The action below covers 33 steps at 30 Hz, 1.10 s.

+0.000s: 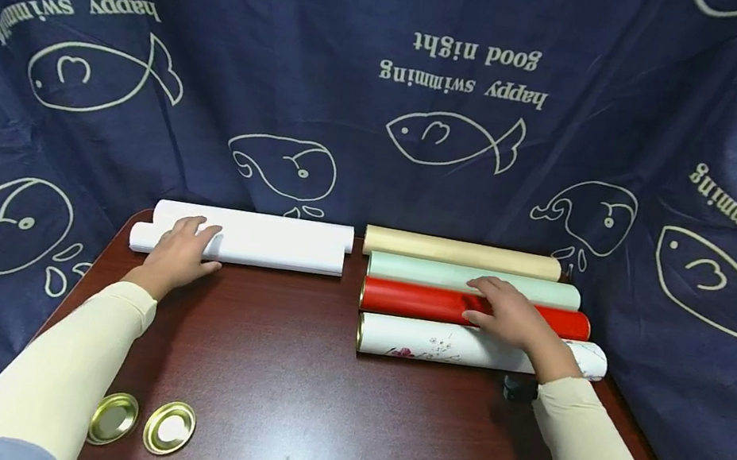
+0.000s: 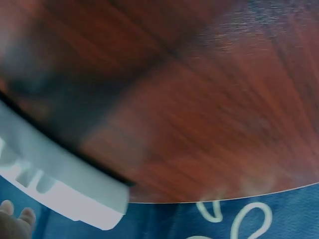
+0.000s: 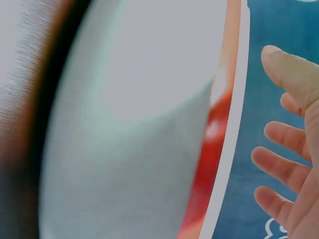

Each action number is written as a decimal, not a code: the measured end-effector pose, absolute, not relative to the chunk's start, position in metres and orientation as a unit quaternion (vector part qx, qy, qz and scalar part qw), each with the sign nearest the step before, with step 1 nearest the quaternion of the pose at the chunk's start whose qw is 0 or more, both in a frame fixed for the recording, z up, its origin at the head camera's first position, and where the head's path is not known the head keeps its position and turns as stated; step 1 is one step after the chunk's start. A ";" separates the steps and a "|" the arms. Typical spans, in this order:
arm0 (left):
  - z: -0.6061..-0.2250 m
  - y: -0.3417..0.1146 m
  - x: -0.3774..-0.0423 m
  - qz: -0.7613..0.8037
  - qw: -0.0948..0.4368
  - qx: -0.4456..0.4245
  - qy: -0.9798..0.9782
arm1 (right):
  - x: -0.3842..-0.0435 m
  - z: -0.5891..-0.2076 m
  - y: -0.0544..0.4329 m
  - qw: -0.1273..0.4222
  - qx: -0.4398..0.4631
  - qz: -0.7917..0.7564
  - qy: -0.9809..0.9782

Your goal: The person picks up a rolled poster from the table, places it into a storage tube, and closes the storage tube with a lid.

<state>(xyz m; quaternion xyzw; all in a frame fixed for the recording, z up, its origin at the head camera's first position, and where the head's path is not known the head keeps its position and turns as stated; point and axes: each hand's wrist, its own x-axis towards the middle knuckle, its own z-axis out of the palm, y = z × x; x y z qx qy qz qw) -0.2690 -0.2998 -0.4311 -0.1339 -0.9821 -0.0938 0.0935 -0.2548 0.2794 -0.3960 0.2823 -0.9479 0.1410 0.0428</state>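
Observation:
In the head view my left hand (image 1: 180,252) is over the left end of the front white roll (image 1: 285,255), with its fingers spread. A second white roll (image 1: 261,225) lies right behind it. My right hand (image 1: 505,314) is above the red tube (image 1: 415,300), fingers apart and holding nothing; whether it touches the tube I cannot tell. A white tube with a flower print (image 1: 423,341) lies in front of the red one, partly under my right wrist. Behind are a mint green tube (image 1: 420,271) and a cream tube (image 1: 459,252). The right wrist view shows the right fingers (image 3: 281,167) loosely extended.
Two gold round lids (image 1: 169,428) (image 1: 114,417) lie near the front left of the dark red-brown table (image 1: 313,398). A navy cloth with fish drawings (image 1: 334,80) hangs behind and along both sides. Some tubes show gold rims at their left ends.

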 end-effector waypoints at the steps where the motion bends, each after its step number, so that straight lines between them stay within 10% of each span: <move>1: -0.433 -0.302 -0.269 -0.092 0.091 -0.135 -0.982 | -0.261 -0.395 0.280 0.032 0.276 0.147 -0.949; 33: -0.452 -0.282 -0.276 -0.070 0.131 -0.142 -0.979 | -0.334 -0.407 0.252 -0.080 0.212 0.154 -0.962</move>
